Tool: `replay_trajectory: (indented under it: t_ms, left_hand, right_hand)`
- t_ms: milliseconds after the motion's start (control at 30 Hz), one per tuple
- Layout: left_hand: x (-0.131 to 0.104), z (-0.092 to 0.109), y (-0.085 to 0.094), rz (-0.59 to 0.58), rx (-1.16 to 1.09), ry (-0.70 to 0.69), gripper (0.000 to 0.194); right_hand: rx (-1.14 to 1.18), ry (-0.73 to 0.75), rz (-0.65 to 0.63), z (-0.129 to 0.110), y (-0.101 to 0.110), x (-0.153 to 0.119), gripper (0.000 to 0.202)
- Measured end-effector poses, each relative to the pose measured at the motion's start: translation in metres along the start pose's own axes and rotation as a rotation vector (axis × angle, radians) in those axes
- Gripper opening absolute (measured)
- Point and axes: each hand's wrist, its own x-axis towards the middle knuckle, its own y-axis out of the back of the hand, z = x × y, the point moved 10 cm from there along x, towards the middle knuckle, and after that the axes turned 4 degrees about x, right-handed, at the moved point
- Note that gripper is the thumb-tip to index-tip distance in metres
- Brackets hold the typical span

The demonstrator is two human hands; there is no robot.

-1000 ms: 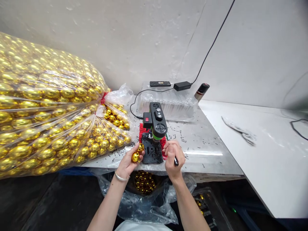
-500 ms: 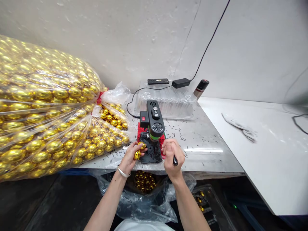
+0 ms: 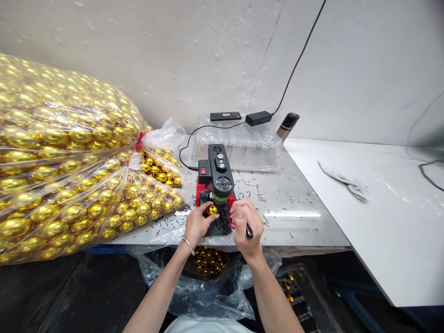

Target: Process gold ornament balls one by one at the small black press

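Between the thumb and forefinger of my left hand point(image 3: 200, 221) is a gold ball point(image 3: 212, 210), just above the black base plate point(image 3: 219, 225). My right hand point(image 3: 247, 226) is closed around the black-ended lever handle point(image 3: 249, 232) at the right of the press. The black press head point(image 3: 221, 170), with a green ring below it, stands over the plate, and its lower tip is hidden. Red material point(image 3: 201, 186) lies under the base.
A big clear bag of gold balls point(image 3: 62, 175) fills the left. Behind the press are a clear plastic box point(image 3: 239, 150), a power adapter point(image 3: 258, 118) and a dark-capped bottle point(image 3: 287, 127). A glove point(image 3: 343, 181) lies right. An open bag of balls point(image 3: 209, 262) hangs below the table edge.
One of the two gold balls at my left hand is no longer visible; the other is now pinched beneath the press head. My right hand stays on the handle. The view has shifted slightly.
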Motion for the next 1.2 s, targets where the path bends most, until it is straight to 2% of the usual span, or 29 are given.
replay_trajectory:
  t_ms: [100, 167, 300, 500, 600, 700, 967, 1100, 1200]
  left_hand:
    - [-0.001, 0.012, -0.001, -0.019, 0.266, -0.047, 0.043]
    - [-0.002, 0.021, -0.003, -0.034, 0.330, -0.109, 0.040]
    - [-0.001, 0.029, -0.007, -0.077, 0.336, -0.180, 0.033]
    - [0.000, 0.027, -0.010, -0.105, 0.361, -0.168, 0.032]
    - [0.000, 0.026, -0.011, -0.106, 0.370, -0.164, 0.032]
    - [-0.001, 0.025, -0.010, -0.102, 0.368, -0.143, 0.033]
    - [0.000, 0.027, -0.009, -0.099, 0.363, -0.145, 0.033]
    - [-0.001, 0.025, -0.010, -0.097, 0.382, -0.146, 0.033]
    - [0.001, 0.027, -0.011, -0.077, 0.371, -0.184, 0.033]
  right_hand:
    - [-0.005, -0.004, -0.010, 0.000, 0.000, 0.000, 0.028]
    - [-0.006, -0.014, -0.015, 0.000, 0.000, 0.000, 0.029]
    - [-0.005, -0.029, -0.019, 0.002, -0.001, -0.002, 0.028]
    - [0.042, 0.039, 0.011, 0.013, -0.005, -0.023, 0.025]
    - [0.006, 0.102, -0.020, 0.020, -0.011, -0.034, 0.025]
    - [-0.016, 0.140, 0.005, 0.026, -0.012, -0.041, 0.026]
    - [0.016, 0.131, 0.068, 0.040, -0.014, -0.052, 0.029]
    - [0.004, 0.195, 0.034, 0.036, -0.019, -0.055, 0.028]
    - [0.021, 0.151, 0.095, 0.028, -0.010, -0.043, 0.030]
